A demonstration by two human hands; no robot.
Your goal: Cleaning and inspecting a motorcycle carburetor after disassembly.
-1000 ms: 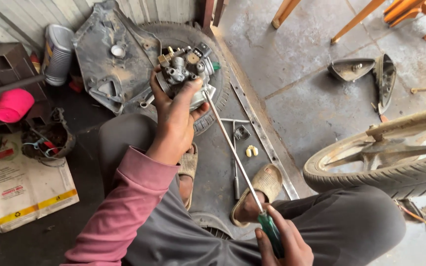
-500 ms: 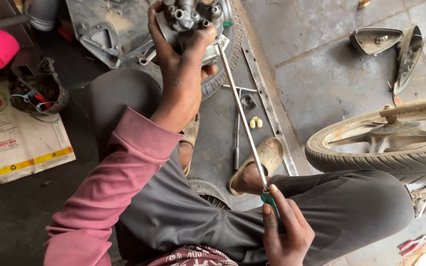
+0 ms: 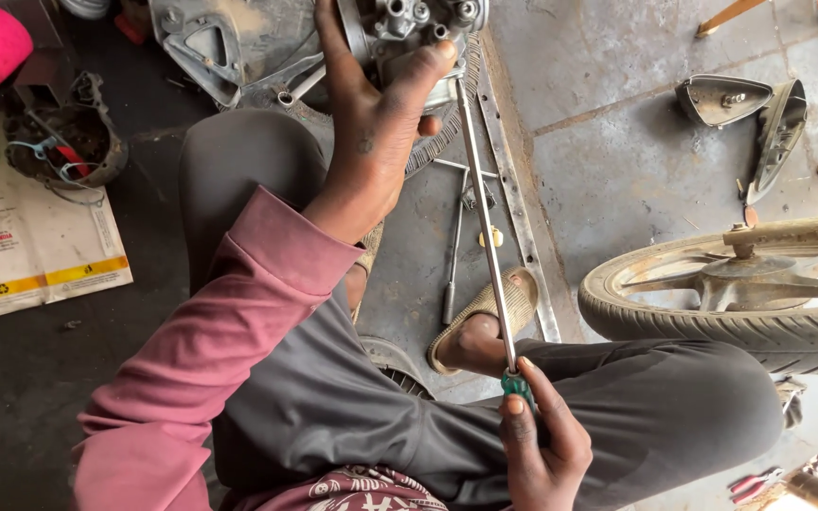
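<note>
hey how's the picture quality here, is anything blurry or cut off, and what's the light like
Head view: soft, even daylight, no harsh glare; the dark floor at left is dimmer than the pale concrete at right. The left hand and long screwdriver look sharp. The metal engine part is cut off by the top edge, the right hand by the bottom edge, and the wheel by the right.

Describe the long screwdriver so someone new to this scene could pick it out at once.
Start at the spoked motorcycle wheel lying at right, then look left past the tan sandal. The long green-handled screwdriver runs from the right hand up to the grey metal carburettor in the left hand; nearby tools lie loose and shorter.
</note>
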